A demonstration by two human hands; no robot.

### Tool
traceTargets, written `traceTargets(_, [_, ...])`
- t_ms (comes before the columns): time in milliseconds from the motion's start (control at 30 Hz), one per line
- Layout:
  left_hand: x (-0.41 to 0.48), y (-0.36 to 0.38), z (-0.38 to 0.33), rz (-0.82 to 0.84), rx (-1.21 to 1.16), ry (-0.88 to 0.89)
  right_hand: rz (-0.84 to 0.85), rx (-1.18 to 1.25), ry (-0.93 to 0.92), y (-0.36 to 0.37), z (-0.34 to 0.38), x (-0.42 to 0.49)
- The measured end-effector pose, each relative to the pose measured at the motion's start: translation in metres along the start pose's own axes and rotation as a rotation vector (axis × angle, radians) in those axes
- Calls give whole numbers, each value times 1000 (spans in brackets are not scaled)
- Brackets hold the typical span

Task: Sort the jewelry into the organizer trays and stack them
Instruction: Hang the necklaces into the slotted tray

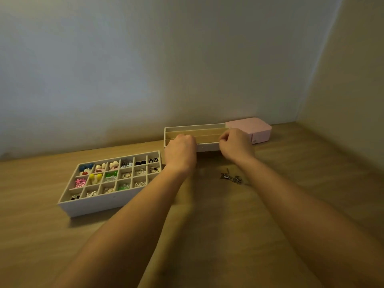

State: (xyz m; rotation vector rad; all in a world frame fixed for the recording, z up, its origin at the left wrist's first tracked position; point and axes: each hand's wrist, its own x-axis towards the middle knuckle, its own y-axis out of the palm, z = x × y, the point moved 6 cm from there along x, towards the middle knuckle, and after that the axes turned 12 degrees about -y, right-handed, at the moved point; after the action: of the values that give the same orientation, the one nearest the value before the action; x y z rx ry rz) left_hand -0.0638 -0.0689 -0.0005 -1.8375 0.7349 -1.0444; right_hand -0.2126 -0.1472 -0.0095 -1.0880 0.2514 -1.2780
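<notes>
Your left hand (180, 150) and right hand (235, 145) both sit at the near wall of the shallow white rectangular tray with long channels (193, 128). The fingers of each hand are curled over that wall and grip it. The fingertips are hidden inside, so you cannot see what they touch there. This tray lies on the light wooden tabletop (207, 235), close to the pale wall (145, 59). It has three long channels running side to side, and tan lining shows in the parts your hands leave uncovered.

Its right end touches a pink rounded-corner jewelry box (249, 126), which has a small round stud on its front.

To your left, apart from the long tray, stands the white grid tray with small square cells (93, 206). It is six cells across and four deep, as far as your left forearm lets you count. The cells hold blue heart shapes with a red bead, white and pink pieces, yellow pieces, pink flowers, green pieces in two cells, black studs, butterfly studs and silver rings.

One small heap of loose silver jewelry (231, 178) lies on the bare wood between your forearms, nearer your right one.

In all there are two trays, one box and one loose heap.
</notes>
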Motion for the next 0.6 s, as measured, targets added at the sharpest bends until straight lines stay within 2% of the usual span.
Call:
traceTargets(167, [-42,-45,-23,-61,-56,109,-138,-127,78,-62,0,-37])
traceTargets(267, [-79,-64,-29,-63,-74,161,-150,-170,120,-90,2,-66])
traceTargets(333, [-107,-73,-27,-45,-69,183,-108,-204,129,-99,2,-86])
traceTargets(500, [-184,-80,-2,118,-85,190,35,-216,124,-100,0,-142])
traceTargets(600, [-215,-80,15,147,-55,202,81,-191,137,-89,0,-169])
